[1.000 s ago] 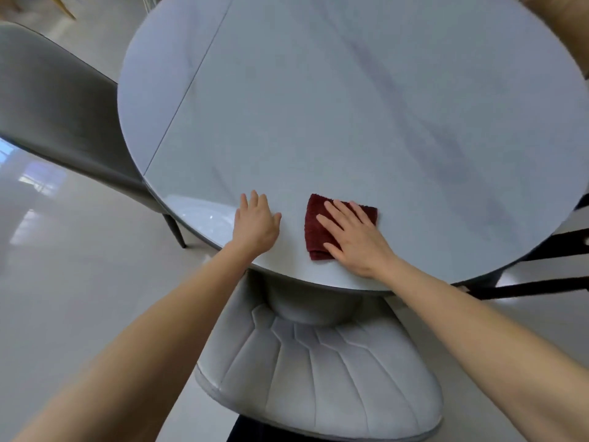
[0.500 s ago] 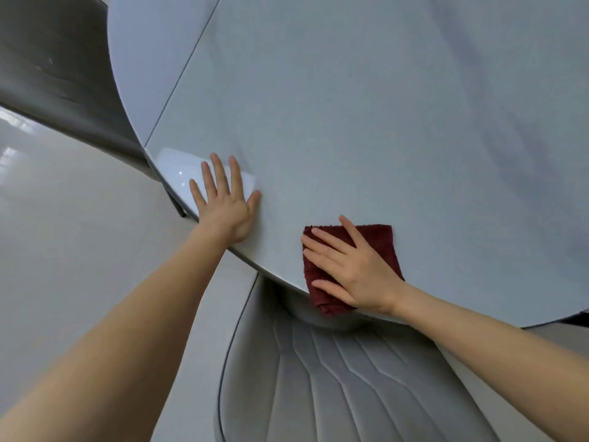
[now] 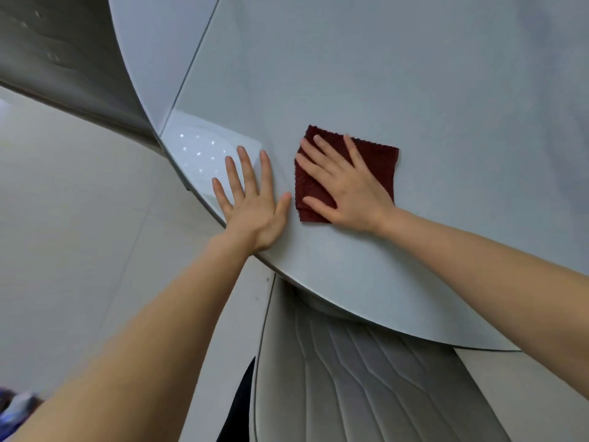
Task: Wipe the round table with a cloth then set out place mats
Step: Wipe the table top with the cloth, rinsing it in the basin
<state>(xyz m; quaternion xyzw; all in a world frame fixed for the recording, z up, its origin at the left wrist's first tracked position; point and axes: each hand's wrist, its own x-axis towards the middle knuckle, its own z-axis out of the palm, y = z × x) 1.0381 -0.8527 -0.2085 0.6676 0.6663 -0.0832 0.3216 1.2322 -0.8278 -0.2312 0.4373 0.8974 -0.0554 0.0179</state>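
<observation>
**Still wiping: cloth under the right palm, near the table's edge**

Flat beneath the right hand (image 3: 345,186), the folded dark-red cloth (image 3: 379,164) lies on the round table (image 3: 414,74), near its closest rim, with most of the unwiped top stretching away beyond the fingertips. Its weave looks ribbed, its upper edge frayed. The left hand (image 3: 253,199) rests just beside it, fingers spread, bracing on the surface and holding nothing. No place mats are visible.

On the table (image 3: 414,90), the cloth (image 3: 379,164) lies under the right hand (image 3: 347,189); the left hand (image 3: 251,202) rests just left of the cloth.
</observation>
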